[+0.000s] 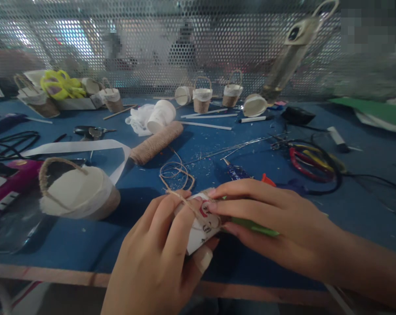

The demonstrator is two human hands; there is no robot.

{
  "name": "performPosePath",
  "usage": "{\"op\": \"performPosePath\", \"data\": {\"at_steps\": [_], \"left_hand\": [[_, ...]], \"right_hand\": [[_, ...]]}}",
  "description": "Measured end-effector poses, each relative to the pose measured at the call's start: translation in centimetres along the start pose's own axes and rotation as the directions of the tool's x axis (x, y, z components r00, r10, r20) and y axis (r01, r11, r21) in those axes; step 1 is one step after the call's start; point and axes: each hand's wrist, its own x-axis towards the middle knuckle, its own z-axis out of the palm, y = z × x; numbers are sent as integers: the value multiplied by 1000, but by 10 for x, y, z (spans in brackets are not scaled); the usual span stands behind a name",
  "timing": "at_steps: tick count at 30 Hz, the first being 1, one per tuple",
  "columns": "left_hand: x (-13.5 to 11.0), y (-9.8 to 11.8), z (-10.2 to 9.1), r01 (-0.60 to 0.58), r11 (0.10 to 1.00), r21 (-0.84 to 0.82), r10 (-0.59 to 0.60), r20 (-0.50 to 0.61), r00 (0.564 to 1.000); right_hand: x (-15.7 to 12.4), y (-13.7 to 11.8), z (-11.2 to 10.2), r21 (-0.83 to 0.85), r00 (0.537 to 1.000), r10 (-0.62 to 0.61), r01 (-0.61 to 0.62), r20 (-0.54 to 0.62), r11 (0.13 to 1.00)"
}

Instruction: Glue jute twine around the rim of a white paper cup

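A perforated metal screen [145, 52] backs the blue table [355, 162], and 2 small handled baskets [202, 98] stand upright near its foot, perhaps parked there to leave the front free for handwork. At the near edge, between the 2 hands, is a printed paper cup [197, 239], held tilted. The left hand [155, 245] is clamped on it, fingers laid over the top and thumb underneath, a grip that probably steadies the cup. The right hand [283, 218] closes on the opposite end, its 2 leading fingertips above and its thumb below; these seem to press twine [185, 201] against the wall, though the exact contact is hidden. That strand crosses the left fingers from loose loops lying beyond, near the twine spool [158, 142]; the slack likely lets the cup turn without dragging the spool. A green strip [255, 226] shows under the right hand; I cannot tell whether it is touched. To the left, a larger-looking basket [83, 197] stands within reach, a purple glue gun [12, 181] lies behind it, and blue-handled pliers [237, 171] lie just past the right fingers, presumably kept handy.
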Motion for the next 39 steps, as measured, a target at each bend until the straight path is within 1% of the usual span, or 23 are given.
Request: {"op": "performPosePath", "data": {"at_steps": [5,12,15,19,23,25,26,29,32,39], "left_hand": [[0,0,0,-5,1000,-5,5,-9,1000],[0,1,0,0,1000,4,0,-18,1000],[1,2,0,3,1000,6,-3,-25,1000],[2,2,0,12,1000,-3,-12,-18,1000],[2,1,1,8,1000,-1,-8,-22,1000],[1,1,1,-10,1000,5,10,-18,1000],[1,1,1,22,1000,5,-21,-38,999],[1,2,0,4,1000,10,-4,-24,1000],[1,3,0,9,1000,13,-9,-21,1000],[1,1,1,-8,1000,-1,8,-30,1000]], "right_hand": [[0,0,0,17,1000,5,-5,7,1000],[-1,-1,0,-18,1000,22,-21,23,1000],[-4,-1,0,-60,999,12,-10,41,998],[-9,0,2,-174,998,-38,45,46,984],[-11,0,4,-230,997,21,-5,69,973],[-9,-1,4,-226,997,23,-6,71,974],[-7,-2,3,-219,998,6,10,70,976],[-1,-4,1,-184,998,-35,44,49,982],[2,-4,0,-160,999,-21,27,41,987],[0,-4,-2,-102,998,-28,34,58,994]]}}
